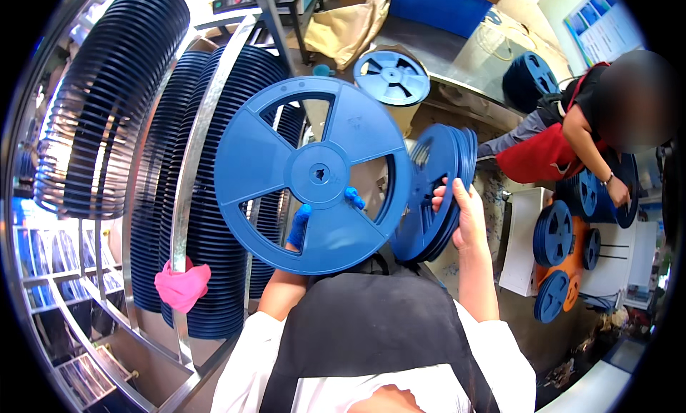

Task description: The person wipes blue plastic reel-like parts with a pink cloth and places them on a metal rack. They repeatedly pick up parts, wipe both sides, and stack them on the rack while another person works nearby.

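A large blue plastic reel (268, 156) with a round hub and open windows faces me in front of my chest. My left hand (298, 227) is mostly hidden behind it. Its thumb, in a blue covering, and a blue-covered fingertip show through two of the windows, gripping the reel from below. To its right, my right hand (467, 216) is wrapped round the outer rim of a stack of several similar blue reels (432, 198), held on edge and slightly tilted. The big reel overlaps the stack's left edge in this view.
On the left a metal rack (187, 191) carries long rows of dark reels (214, 270), with a pink cloth (182, 286) tied on. Ahead, a blue reel (391, 77) lies flat on a carton. At right, a co-worker in a red apron (536, 156) handles reels beside reel stacks (552, 234).
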The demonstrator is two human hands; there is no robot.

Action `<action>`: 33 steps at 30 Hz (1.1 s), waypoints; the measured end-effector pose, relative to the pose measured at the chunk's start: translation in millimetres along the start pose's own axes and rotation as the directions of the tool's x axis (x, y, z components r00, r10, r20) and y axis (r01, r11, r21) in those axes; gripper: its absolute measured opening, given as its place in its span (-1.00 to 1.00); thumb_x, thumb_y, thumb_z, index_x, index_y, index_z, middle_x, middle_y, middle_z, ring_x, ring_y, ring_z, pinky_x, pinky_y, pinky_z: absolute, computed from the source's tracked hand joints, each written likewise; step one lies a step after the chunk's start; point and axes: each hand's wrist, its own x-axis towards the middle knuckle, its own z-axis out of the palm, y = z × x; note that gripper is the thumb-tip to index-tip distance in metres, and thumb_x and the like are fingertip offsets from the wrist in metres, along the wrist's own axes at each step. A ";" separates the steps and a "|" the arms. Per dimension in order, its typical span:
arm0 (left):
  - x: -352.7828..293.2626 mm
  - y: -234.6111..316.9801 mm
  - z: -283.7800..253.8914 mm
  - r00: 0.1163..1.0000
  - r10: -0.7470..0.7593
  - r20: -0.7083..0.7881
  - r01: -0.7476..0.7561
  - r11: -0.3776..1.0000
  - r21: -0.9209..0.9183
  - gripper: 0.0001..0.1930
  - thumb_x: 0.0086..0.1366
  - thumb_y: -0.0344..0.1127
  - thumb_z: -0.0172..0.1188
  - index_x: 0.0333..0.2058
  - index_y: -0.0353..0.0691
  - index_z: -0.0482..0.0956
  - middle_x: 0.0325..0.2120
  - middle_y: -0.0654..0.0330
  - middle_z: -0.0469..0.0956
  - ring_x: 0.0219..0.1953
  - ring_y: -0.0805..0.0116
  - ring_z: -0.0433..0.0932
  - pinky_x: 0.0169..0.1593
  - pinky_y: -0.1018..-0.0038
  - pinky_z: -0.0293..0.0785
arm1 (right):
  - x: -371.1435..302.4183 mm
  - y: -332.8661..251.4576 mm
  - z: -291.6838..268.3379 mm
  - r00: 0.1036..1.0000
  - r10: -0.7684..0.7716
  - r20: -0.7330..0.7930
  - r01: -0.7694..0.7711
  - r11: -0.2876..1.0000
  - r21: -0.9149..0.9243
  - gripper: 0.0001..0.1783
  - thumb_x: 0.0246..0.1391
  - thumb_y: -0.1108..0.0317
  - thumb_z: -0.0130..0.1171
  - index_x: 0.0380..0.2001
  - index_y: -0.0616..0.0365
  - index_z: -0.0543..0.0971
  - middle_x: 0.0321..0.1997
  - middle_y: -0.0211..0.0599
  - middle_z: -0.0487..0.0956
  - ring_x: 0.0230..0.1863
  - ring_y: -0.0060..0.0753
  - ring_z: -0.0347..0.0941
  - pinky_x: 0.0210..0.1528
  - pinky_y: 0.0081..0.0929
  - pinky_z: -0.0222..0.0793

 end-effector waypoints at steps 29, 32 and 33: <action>-23.4 37.4 -13.5 0.875 0.346 -0.339 -0.016 0.720 0.694 -0.18 0.03 -0.30 0.42 0.24 -0.25 0.17 0.02 0.06 0.42 0.02 0.21 0.46 0.07 0.32 0.48 | -2.2 4.0 -99.5 0.887 -0.403 0.224 -0.027 0.439 0.898 -0.35 0.11 0.07 0.22 0.16 0.21 0.32 -0.17 -0.29 0.57 -0.21 -0.42 0.51 -0.17 -0.50 0.50; 8.7 22.6 -19.9 0.866 0.379 -0.327 0.075 0.547 0.834 -0.18 0.03 -0.32 0.42 0.24 -0.26 0.17 0.02 0.06 0.42 0.02 0.22 0.47 0.07 0.32 0.48 | -11.1 0.4 -83.5 0.871 -0.425 0.247 0.088 0.628 0.773 -0.35 0.14 0.04 0.18 0.16 0.23 0.32 -0.09 -0.24 0.57 -0.08 -0.34 0.51 -0.09 -0.45 0.51; 15.7 14.2 -13.3 0.864 0.373 -0.338 0.100 0.531 0.842 -0.15 0.05 -0.44 0.37 0.29 -0.19 0.11 0.06 0.08 0.42 -0.03 0.26 0.50 0.06 0.36 0.48 | -11.9 -1.7 -73.6 0.863 -0.426 0.271 0.124 0.699 0.704 -0.35 0.15 0.04 0.17 0.17 0.23 0.32 -0.05 -0.23 0.57 -0.04 -0.33 0.51 -0.06 -0.43 0.51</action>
